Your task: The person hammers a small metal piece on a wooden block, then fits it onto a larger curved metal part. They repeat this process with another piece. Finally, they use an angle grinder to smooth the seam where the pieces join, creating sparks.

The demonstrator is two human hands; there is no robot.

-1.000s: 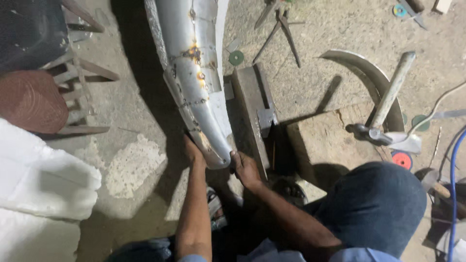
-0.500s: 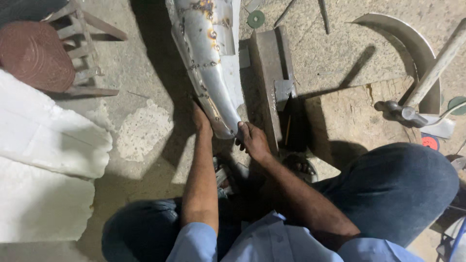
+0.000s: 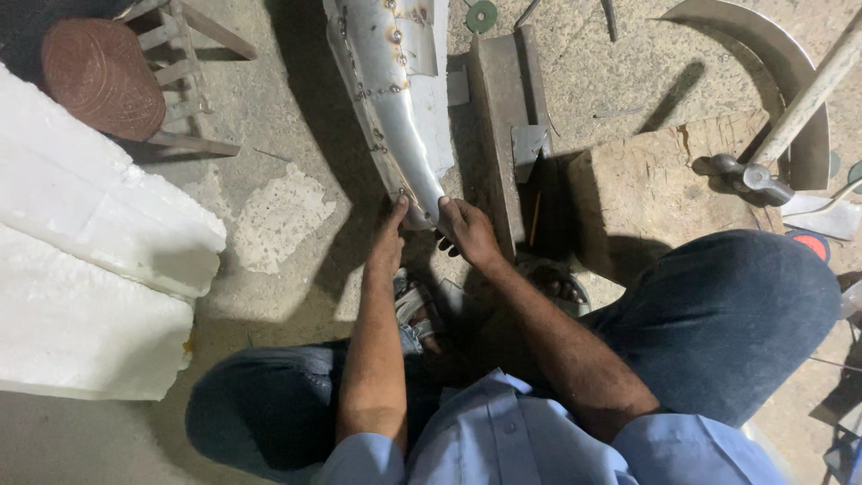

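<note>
A long curved sheet-metal panel [image 3: 395,81], grey with rusty weld spots along its edge, lies on the concrete floor and runs up out of view. My left hand [image 3: 389,241] grips its near end from the left side. My right hand [image 3: 467,232] holds the same end from the right, fingers curled on the edge. Both forearms reach forward between my knees, which are in dark blue trousers. A sandalled foot [image 3: 413,305] shows under my arms.
A steel block [image 3: 498,117] lies right of the panel. A hammer [image 3: 772,135] rests on a wooden block [image 3: 646,198], with a curved metal strip [image 3: 772,54] behind. White foam slabs [image 3: 90,269] and a wooden stool [image 3: 108,76] are on the left.
The view has shifted, so the panel and both hands sit higher and more central. Both hands stay on the panel's near end; the left hand's grip has moved slightly nearer the tip.
</note>
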